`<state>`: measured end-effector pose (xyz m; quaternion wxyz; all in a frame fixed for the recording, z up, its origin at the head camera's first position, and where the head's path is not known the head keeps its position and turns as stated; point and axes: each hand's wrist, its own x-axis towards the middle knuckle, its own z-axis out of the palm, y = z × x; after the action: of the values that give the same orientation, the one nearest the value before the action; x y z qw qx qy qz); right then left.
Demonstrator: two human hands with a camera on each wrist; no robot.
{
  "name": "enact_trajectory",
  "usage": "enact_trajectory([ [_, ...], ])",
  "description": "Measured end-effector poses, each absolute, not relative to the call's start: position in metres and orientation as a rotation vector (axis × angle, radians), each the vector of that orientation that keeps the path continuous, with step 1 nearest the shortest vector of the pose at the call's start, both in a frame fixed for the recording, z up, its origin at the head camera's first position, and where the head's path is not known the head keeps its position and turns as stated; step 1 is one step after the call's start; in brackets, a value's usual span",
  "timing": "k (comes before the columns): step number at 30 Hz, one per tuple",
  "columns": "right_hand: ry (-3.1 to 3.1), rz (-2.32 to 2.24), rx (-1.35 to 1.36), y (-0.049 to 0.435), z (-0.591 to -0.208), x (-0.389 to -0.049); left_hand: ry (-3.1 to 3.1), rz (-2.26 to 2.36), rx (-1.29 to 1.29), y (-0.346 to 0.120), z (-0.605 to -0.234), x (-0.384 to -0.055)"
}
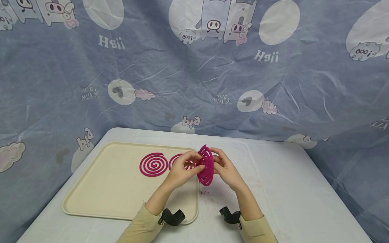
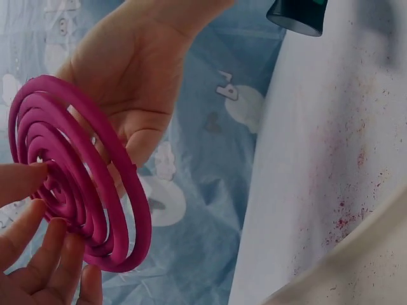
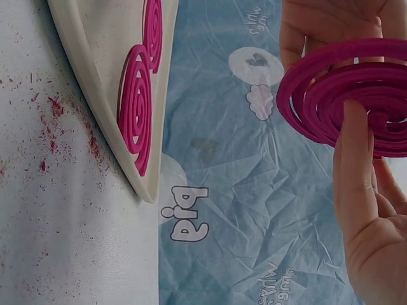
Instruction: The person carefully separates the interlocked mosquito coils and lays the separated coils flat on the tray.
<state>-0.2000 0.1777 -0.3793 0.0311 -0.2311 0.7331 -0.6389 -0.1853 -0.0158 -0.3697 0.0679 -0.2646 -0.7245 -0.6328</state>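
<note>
Above the tray's right edge, a magenta mosquito coil (image 1: 206, 166) is held upright, nearly edge-on to the head view. The left hand (image 1: 184, 170) pinches it from the left, thumb and fingers near its middle. From the right, the right hand (image 1: 225, 169) grips it with bent fingers, partly hidden behind the coil. In the left wrist view the coil (image 2: 114, 184) shows loosely spaced, slightly spread rings. Fingers touch both faces of the coil (image 3: 318, 76) in the right wrist view. One flat coil (image 1: 153, 164) lies on the tray; beside it a second (image 1: 174, 161) is partly covered by the left hand.
A cream tray (image 1: 103, 189) occupies the left of the white table (image 1: 291, 189). Magenta crumbs (image 3: 56, 108) are scattered on the tabletop by the tray's edge. Dark devices (image 1: 173, 217) sit on both wrists. A blue patterned curtain (image 1: 194, 74) hangs behind the table.
</note>
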Motion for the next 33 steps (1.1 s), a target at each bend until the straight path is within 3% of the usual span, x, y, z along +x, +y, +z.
enact_trajectory([
  [14, 2.320, -2.006, -0.640, 0.175, -0.382, -0.199, -2.096, -1.815, -0.816, -0.013, -0.364, -0.178],
  [21, 2.305, -2.011, -0.719, 0.174, -0.381, -0.199, -2.022, -1.750, -0.836, -0.011, -0.396, -0.201],
  [33, 2.299, -2.043, -0.727, 0.169, -0.381, -0.198, -1.976, -1.713, -0.793, -0.010, -0.399, -0.202],
])
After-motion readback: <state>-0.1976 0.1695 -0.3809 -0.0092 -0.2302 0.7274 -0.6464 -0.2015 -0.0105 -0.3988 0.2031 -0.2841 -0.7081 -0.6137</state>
